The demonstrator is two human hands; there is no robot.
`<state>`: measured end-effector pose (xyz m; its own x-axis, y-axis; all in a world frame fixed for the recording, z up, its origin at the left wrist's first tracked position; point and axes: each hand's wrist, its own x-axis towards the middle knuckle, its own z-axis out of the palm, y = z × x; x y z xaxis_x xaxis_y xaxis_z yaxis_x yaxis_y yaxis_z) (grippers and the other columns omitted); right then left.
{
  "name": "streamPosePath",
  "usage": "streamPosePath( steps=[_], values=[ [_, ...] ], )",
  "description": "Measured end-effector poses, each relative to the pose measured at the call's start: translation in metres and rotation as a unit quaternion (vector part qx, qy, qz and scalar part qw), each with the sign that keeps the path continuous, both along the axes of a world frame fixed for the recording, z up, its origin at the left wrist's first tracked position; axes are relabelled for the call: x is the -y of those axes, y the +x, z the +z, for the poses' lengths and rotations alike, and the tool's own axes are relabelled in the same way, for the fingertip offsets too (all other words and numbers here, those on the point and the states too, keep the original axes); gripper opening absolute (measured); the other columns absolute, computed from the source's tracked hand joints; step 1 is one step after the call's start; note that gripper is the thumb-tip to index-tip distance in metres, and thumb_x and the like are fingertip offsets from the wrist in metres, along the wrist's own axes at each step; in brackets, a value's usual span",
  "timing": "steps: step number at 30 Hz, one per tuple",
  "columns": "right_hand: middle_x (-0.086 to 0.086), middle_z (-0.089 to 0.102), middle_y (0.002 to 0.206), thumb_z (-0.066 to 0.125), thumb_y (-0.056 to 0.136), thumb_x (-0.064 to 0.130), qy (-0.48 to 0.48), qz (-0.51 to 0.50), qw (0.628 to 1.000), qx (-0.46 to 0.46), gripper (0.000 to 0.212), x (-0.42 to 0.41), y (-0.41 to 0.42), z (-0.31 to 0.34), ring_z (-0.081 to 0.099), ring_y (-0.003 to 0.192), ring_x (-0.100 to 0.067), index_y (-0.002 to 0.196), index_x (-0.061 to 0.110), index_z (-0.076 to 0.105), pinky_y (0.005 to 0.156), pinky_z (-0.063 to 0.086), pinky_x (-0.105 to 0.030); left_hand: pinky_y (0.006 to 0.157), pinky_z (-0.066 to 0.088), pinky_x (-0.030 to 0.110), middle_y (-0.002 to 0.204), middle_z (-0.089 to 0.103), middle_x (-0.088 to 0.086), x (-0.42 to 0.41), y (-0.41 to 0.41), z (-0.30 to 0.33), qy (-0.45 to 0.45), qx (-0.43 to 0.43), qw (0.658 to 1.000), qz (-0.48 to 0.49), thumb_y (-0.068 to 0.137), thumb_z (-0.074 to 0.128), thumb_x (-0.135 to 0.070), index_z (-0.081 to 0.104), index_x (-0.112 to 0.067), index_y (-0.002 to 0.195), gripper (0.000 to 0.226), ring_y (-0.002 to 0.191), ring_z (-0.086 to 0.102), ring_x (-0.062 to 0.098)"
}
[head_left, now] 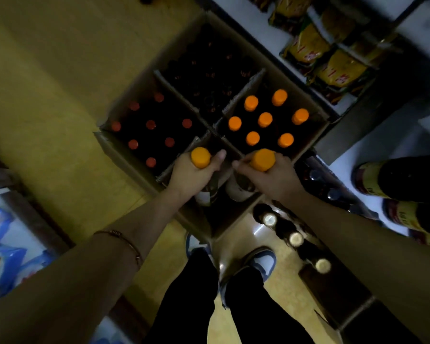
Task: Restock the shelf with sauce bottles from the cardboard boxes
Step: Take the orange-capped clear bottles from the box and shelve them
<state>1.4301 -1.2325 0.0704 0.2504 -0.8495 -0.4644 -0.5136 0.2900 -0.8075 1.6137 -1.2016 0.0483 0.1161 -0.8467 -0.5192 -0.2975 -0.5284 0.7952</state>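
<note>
Nearest: two dark trouser legs and grey slip-on shoes (263, 263) on a glossy yellow floor (47, 83).
Left hand (196, 175): fingers curled round the neck of a sauce bottle (201, 157), smooth round orange cap up, long axis upright, dark body with pale label below the hand.
Right hand (271, 177): clamped likewise on a second orange-capped bottle (262, 160), upright. Both bottles sit over the near edge of the cardboard boxes (124, 150).
Boxes: brown corrugated card, flaps open. One holds upright dark bottles with orange caps (265, 119); another, red caps (150, 124); the far one is too dark to tell.
Right: white shelf (358, 160) with large dark bottles lying on their sides (402, 180); farther off, yellow foil packets (338, 70).
</note>
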Motion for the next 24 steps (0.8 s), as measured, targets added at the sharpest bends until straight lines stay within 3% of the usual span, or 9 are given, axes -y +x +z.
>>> streamPosePath(
  steps=[2,4,7,9,13,18,21,24],
  values=[
    [0.0,0.073,0.085,0.069,0.088,0.033,0.007,0.0,1.0,0.023,0.019,0.005,-0.005,0.05,0.066,0.078,-0.002,0.087,0.014,0.075,0.067,0.053,-0.017,0.056,0.047,0.028,0.06,0.066,-0.007,0.004,-0.006,0.047,-0.028,0.004,1.0,-0.009,0.088,0.064,-0.042,0.068,-0.011,0.075,0.034,0.061,0.064,0.007],
    [0.009,0.072,0.087,0.068,0.089,0.034,0.013,0.01,0.998,0.056,0.019,0.006,-0.011,0.101,0.065,0.083,0.004,0.091,0.017,0.075,0.067,0.049,-0.008,0.055,0.048,0.034,0.062,0.066,0.002,0.008,-0.011,0.091,-0.053,0.002,0.998,-0.02,0.088,0.065,-0.042,0.067,-0.009,0.074,0.035,0.059,0.062,0.014],
    [0.025,0.07,0.079,0.065,0.091,0.031,-0.022,0.011,0.996,0.086,0.01,0.008,-0.017,0.176,0.064,0.083,0.012,0.082,0.033,0.071,0.068,0.047,-0.004,0.068,0.054,0.046,0.076,0.067,0.02,0.013,-0.017,0.16,-0.1,-0.008,0.994,-0.038,0.086,0.067,-0.042,0.065,-0.003,0.075,0.041,0.069,0.065,0.026],
    [0.019,0.071,0.075,0.066,0.091,0.03,-0.055,0.006,0.994,0.096,0.016,0.009,-0.02,0.223,0.066,0.078,0.005,0.076,0.028,0.071,0.066,0.047,-0.007,0.072,0.054,0.049,0.074,0.068,0.018,0.016,-0.022,0.207,-0.13,-0.005,0.99,-0.054,0.082,0.067,-0.047,0.064,0.0,0.076,0.048,0.073,0.067,0.028],
    [0.005,0.075,0.081,0.067,0.089,0.035,-0.113,-0.004,0.989,0.097,0.02,0.006,-0.03,0.312,0.069,0.08,-0.004,0.072,0.025,0.071,0.073,0.055,-0.021,0.068,0.056,0.043,0.064,0.069,0.007,0.026,-0.029,0.298,-0.196,-0.014,0.978,-0.069,0.077,0.068,-0.047,0.064,-0.015,0.064,0.034,0.065,0.069,0.02],
    [-0.001,0.073,0.072,0.07,0.088,0.031,-0.197,-0.037,0.975,0.101,0.027,0.001,-0.047,0.412,0.07,0.074,-0.014,0.064,0.02,0.071,0.076,0.057,-0.039,0.061,0.057,0.039,0.059,0.068,0.008,0.034,-0.044,0.394,-0.302,-0.018,0.942,-0.144,0.079,0.066,-0.041,0.064,-0.009,0.059,0.038,0.057,0.068,0.019],
    [0.003,0.072,0.066,0.072,0.086,0.025,-0.246,-0.052,0.962,0.107,0.028,-0.007,-0.054,0.462,0.07,0.069,-0.012,0.058,0.025,0.067,0.069,0.055,-0.032,0.058,0.055,0.03,0.057,0.067,0.008,0.039,-0.055,0.447,-0.332,-0.047,0.926,-0.176,0.076,0.067,-0.041,0.065,-0.011,0.057,0.036,0.055,0.068,0.02],
    [0.006,0.07,0.062,0.074,0.084,0.021,-0.273,-0.09,0.952,0.108,0.03,-0.015,-0.058,0.507,0.067,0.064,-0.011,0.055,0.025,0.066,0.063,0.05,-0.023,0.059,0.055,0.032,0.054,0.066,0.005,0.048,-0.064,0.497,-0.351,-0.094,0.907,-0.212,0.074,0.067,-0.037,0.064,-0.005,0.056,0.037,0.054,0.066,0.023]
  ],
)
